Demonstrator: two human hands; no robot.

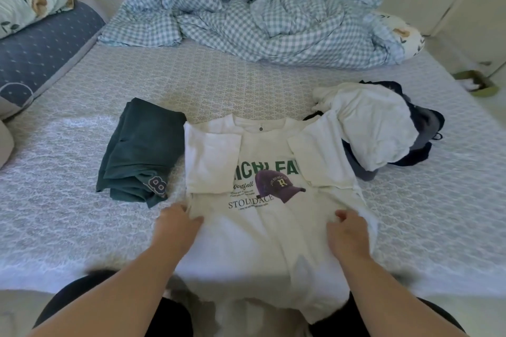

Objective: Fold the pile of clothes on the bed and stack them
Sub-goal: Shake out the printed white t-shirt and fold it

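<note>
I have the white T-shirt (262, 227) spread print-up in front of me on the bed (219, 82), its hem hanging over the near edge toward my lap. Both sleeves are already turned in over the chest, so the side folds look done; what remains on this one, I judge, is bringing the lower half up to the collar.

My left hand (178, 224) pinches the shirt's left edge just below the folded sleeve, fingers curled into the cloth. My right hand (349, 230) grips the opposite edge at the same level, fingers bunched on the fabric.

Just left of the shirt, touching its side, lies a dark green garment (139, 150) already folded, a number patch showing at its near corner. It is the only finished piece I can see, so the stack is barely begun.

Right of the shirt, partly overlapped by its right sleeve, sits the unfolded pile (380, 126): white cloth on top, dark pieces beneath. Beyond the shirt, at the far end, a checked quilt (254, 19) lies rumpled.
</note>
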